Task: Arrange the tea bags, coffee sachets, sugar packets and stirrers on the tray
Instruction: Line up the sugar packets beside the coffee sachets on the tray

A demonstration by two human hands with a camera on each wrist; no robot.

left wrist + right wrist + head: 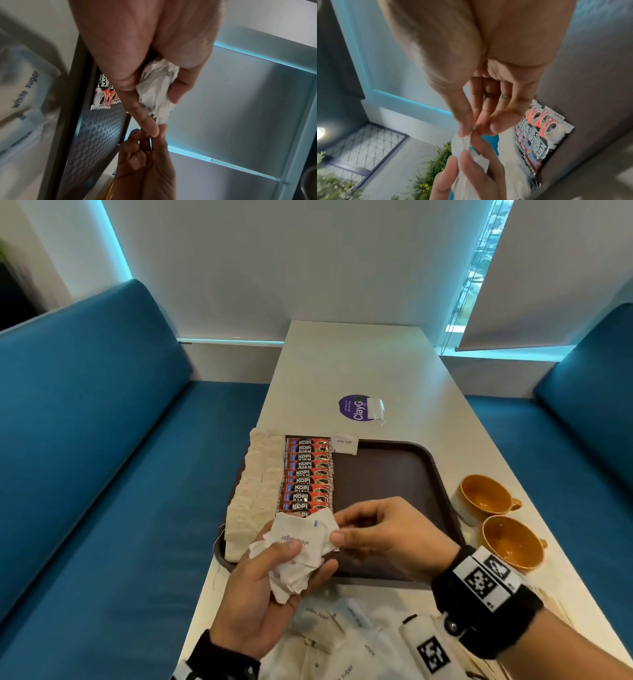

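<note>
**A:** Status of hands and load?

**B:** Left hand [270, 573] clenched round a crumpled bunch of sugar packets [301, 549], held above the near edge of the tray [394, 470]. Right hand [383, 535] pinching the top packet of that bunch between thumb and fingertips [464, 128], apparently to peel one off.

**A:** Failure modes from here?

**B:** Probable: two packets lifted instead of one, owing to creased paper clinging together. Possible: slack left grip during the pull, spilling the bunch onto the coffee sachets [308, 474] and disturbing that column. Possible: torn paper from too hard a pinch, leaking sugar onto the tray. Possible: right wrist brushing the two orange cups [500, 518] standing on the counter [359, 364] right of the tray.

**A:** Counts?

**B:** Tray: one. Coffee sachets: about ten in one column, nearest partly hidden by the bunch. Tea bags [253, 491]: two overlapping columns at the left side, too overlapped to count. Sugar packets on the tray: one [345, 444], at the far edge beside the sachets. In hand: several, exact number not discernible. More lying on the counter [329, 628] near the body. Stirrers: barely visible at the lower right, uncounted.
</note>
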